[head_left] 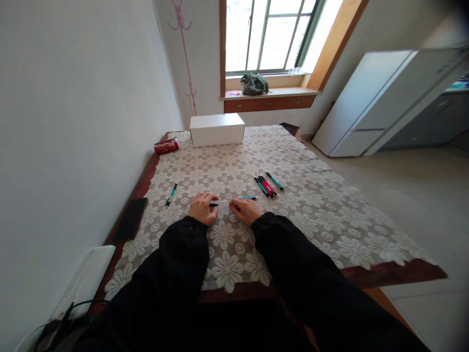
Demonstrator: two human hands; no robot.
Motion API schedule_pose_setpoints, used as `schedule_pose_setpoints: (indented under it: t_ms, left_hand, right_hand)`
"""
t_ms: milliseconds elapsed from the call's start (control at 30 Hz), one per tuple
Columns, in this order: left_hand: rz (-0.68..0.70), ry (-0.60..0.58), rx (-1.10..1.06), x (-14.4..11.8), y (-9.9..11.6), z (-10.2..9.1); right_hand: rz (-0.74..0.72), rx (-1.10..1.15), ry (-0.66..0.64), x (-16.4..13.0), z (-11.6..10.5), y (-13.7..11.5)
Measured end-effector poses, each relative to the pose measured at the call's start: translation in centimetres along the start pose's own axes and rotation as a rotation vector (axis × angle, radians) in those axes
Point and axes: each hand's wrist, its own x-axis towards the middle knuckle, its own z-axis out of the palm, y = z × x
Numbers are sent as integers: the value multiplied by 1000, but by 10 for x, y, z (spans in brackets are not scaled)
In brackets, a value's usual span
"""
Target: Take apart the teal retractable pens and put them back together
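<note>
My left hand (pixel 201 208) rests on the lace tablecloth with thumb and fingers curled around a short black piece (pixel 213 204), which looks like part of a pen. Facing it, my right hand (pixel 246 210) is closed in a pinch; whatever lies between its fingertips is too small to name. Just beyond the right knuckles lies a teal and black pen (pixel 249 198). Another teal pen (pixel 171 194) lies apart, left of my left hand. Farther right, several teal and red pens (pixel 264 186) lie side by side, with a single teal pen (pixel 274 180) slightly apart from them.
The flowered lace tablecloth (pixel 227 269) covers the table. A white box (pixel 217 131) and a red packet (pixel 166 146) stand at the far end. Along the left edge lie a dark phone-like slab (pixel 130 220) and a white device (pixel 86 281) with cables, near the wall.
</note>
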Motion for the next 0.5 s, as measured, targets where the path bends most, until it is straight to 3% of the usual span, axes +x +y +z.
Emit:
schedule_pose_setpoints:
  t_ms: [167,500]
  left_hand:
    - [-64,-34,50,-2,-3,5]
    - [22,-55,-71,1,-3,4]
  right_hand:
    - [17,-35,3,0,0,0]
    - [52,-69,14,0,-2,0]
